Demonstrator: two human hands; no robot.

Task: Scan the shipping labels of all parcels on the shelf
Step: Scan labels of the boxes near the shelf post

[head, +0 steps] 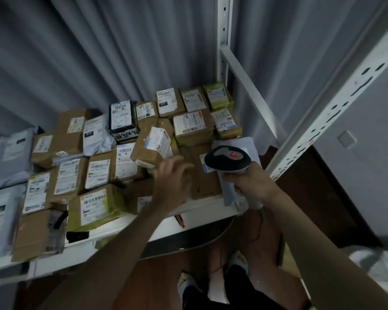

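The right hand (251, 184) grips a smooth, rounded scanner (227, 159); the left hand (170, 177) hangs open-fingered just beside a tilted cardboard box (151, 151) among boxy parcels on the white shelf (126, 229).

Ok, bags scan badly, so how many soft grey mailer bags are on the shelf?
4 mailer bags: one in the middle beside the black parcel, one at the left edge, one front left, one under the scanner at the right. Overlaps at the left may hide more.

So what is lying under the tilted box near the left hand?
The tilted box leans on other brown boxes. Whatever is directly beneath it is covered.
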